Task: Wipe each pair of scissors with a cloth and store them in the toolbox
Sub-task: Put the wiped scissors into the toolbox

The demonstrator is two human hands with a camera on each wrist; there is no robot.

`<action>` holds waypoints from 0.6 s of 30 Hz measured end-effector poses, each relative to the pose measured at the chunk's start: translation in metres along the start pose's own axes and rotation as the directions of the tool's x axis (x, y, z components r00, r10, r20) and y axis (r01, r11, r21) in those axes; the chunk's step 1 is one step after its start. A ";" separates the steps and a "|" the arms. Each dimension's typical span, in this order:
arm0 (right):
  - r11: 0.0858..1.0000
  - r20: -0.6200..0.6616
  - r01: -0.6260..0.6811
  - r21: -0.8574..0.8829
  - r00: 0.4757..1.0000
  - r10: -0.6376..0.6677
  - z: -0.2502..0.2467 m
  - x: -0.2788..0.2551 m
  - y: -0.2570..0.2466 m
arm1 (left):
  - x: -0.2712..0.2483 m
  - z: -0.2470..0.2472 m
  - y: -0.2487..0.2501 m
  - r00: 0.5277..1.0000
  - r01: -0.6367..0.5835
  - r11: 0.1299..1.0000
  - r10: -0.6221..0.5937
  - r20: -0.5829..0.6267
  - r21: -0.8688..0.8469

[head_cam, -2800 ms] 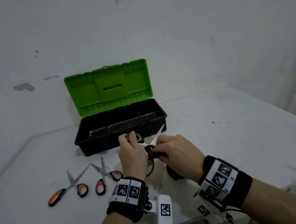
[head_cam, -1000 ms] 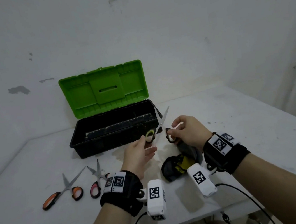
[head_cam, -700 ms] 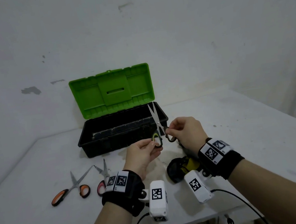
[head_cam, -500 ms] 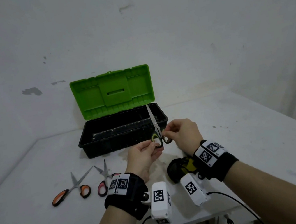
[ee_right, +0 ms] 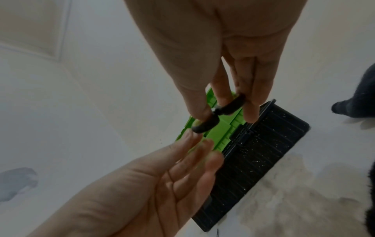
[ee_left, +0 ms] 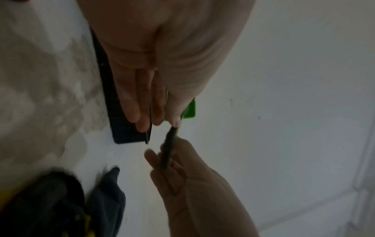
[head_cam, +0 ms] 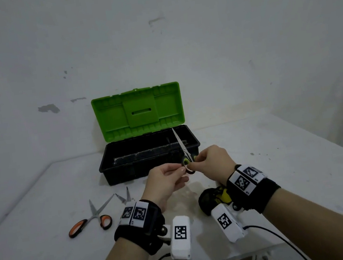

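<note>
Our right hand (head_cam: pixel 210 159) pinches the closed black-and-green-handled scissors (head_cam: pixel 185 153) by their loops, blades toward the open green-lidded black toolbox (head_cam: pixel 147 154) for storing, while our left hand (head_cam: pixel 165 179) opens, releasing them.

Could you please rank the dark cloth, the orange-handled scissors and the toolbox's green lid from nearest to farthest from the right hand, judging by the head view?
From the right hand:
1. Dark cloth, on the table just below that wrist.
2. Green lid, raised behind the hands, upper left.
3. Orange-handled scissors, on the table far left.
</note>
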State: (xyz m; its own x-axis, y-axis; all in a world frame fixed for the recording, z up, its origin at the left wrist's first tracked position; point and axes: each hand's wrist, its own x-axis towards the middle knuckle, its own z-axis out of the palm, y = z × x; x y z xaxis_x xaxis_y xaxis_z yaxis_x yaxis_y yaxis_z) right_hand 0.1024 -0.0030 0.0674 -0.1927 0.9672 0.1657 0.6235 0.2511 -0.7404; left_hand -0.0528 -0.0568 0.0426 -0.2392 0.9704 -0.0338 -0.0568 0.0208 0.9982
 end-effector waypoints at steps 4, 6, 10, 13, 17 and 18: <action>1.000 0.051 -0.018 -0.014 0.999 0.019 0.001 0.014 -0.012 | 0.027 -0.045 0.011 0.980 -0.102 0.940 0.152 -0.130 0.327; 0.999 0.064 -0.019 -0.049 0.998 0.022 0.002 0.023 -0.021 | 0.044 -0.075 0.021 0.958 -0.125 0.850 0.238 -0.162 0.512; 0.991 0.087 -0.022 -0.131 0.996 0.034 0.012 0.055 -0.036 | 0.084 -0.132 0.034 0.920 -0.026 0.669 0.307 -0.244 0.743; 0.978 0.107 -0.050 -0.201 0.992 0.073 0.026 0.086 -0.046 | 0.114 -0.168 0.026 0.919 0.115 0.555 0.255 -0.300 0.824; 0.950 0.119 -0.075 -0.303 0.986 0.115 0.052 0.124 -0.060 | 0.136 -0.195 0.012 0.927 0.200 0.538 0.168 -0.337 0.819; 0.943 0.121 -0.081 -0.324 0.985 0.126 0.059 0.133 -0.063 | 0.141 -0.201 0.008 0.930 0.196 0.562 0.153 -0.334 0.804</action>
State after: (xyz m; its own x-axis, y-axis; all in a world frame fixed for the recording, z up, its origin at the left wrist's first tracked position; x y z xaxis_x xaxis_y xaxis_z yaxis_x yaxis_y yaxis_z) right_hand -0.0069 0.1072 0.0978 -0.2028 0.9792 -0.0087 0.8486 0.1713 -0.5005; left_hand -0.2817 0.0319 0.0359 -0.5554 0.8250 0.1049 0.7000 0.3956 0.5945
